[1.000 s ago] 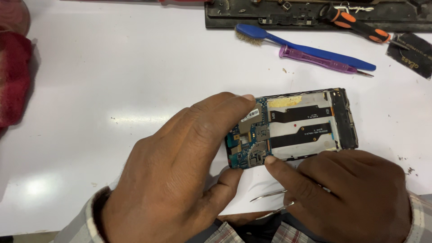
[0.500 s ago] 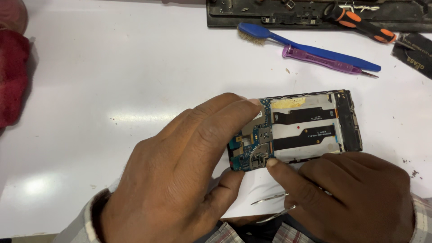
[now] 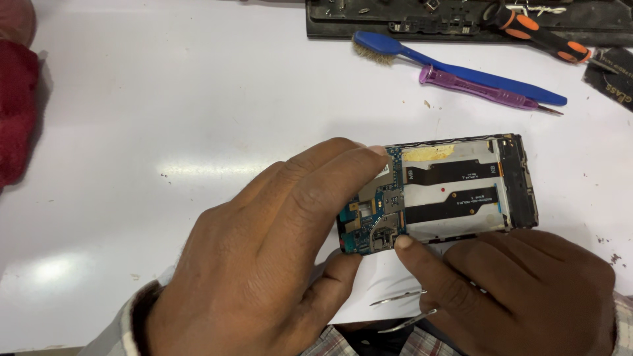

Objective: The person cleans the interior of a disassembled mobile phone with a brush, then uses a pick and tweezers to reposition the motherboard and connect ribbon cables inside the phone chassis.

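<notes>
An opened phone [image 3: 461, 191] lies on the white table [image 3: 198, 118], back cover off, showing a blue circuit board [image 3: 372, 224] at its left end and black flex cables across a white frame. My left hand [image 3: 264, 257] grips the phone's left end, fingers over the top edge and thumb under the near edge. My right hand [image 3: 514, 290] rests at the near edge, its index fingertip pressing on the lower corner of the circuit board.
Metal tweezers [image 3: 402, 310] lie on the table between my hands. At the back are a blue brush [image 3: 455, 66], a purple pry tool [image 3: 481, 89], an orange-and-black screwdriver [image 3: 541, 33] and a dark tray [image 3: 409, 20]. Red cloth [image 3: 16, 112] sits at far left.
The view has shifted slightly. My right index fingertip has moved a little along the board's lower edge. Both hands stay on the phone.
</notes>
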